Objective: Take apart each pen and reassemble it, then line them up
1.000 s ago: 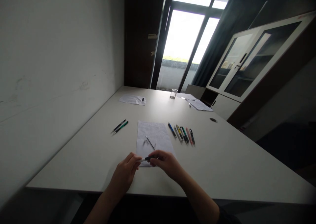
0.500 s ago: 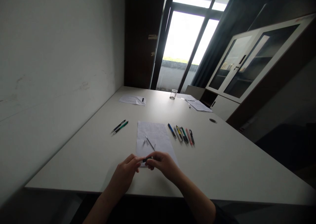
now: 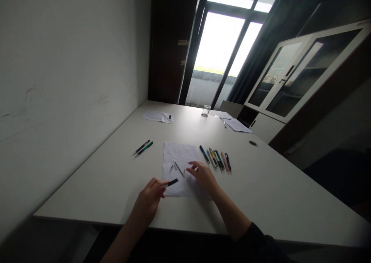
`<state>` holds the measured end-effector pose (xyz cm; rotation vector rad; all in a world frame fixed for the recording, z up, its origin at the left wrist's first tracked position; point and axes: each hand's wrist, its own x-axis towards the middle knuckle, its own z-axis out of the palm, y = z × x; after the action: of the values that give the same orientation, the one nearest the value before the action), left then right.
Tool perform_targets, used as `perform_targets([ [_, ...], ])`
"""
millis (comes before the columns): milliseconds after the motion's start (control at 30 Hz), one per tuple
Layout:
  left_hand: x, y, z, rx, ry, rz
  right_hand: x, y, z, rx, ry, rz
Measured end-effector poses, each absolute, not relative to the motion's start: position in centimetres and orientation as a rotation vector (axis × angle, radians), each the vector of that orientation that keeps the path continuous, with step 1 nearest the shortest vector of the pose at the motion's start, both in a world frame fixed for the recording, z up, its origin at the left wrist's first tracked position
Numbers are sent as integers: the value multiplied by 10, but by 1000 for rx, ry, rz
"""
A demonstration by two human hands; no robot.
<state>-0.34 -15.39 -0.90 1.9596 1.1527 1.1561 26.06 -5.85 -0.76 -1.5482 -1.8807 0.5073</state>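
Note:
My left hand [image 3: 149, 199] pinches a short dark pen barrel [image 3: 173, 182], whose black end points to the right above the lower part of a written sheet of paper [image 3: 181, 149]. My right hand [image 3: 202, 177] hovers over the right side of that sheet, thumb and forefinger apart with nothing seen between them. Just left of its fingertips lies a thin pen refill [image 3: 179, 168], slanting across the paper. Beside the refill are small pen parts [image 3: 171, 167], too small to make out exactly.
Two pens [image 3: 144, 148] lie left of the sheet. Several pens, among them a blue pen [image 3: 204, 154] and a pink pen [image 3: 224, 162], form a row at its right. Farther back are a glass [image 3: 206, 111], more papers [image 3: 237, 124] and another sheet [image 3: 153, 116]. A wall [image 3: 72, 81] borders the table's left.
My right hand has let go of the pen barrel and moved forward and right over the paper. My left hand keeps the barrel, now more exposed. The view has shifted slightly.

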Motion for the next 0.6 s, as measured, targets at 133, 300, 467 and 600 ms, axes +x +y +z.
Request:
perform_targets([
  [133,-4,-153,-9,1935,1160,1158,249,-51,-10,-1512,-1936,488],
  [300,-4,-153,-10,1927,1161,1150,245,-50,-6,-1441,-1904,469],
  [467,-5,-151,-11,1916,1180,1176,242,-64,8,-1227,-1812,695],
  [600,-6,-149,-13,1903,1189,1203,231,-83,25,-1098,-1982,687],
])
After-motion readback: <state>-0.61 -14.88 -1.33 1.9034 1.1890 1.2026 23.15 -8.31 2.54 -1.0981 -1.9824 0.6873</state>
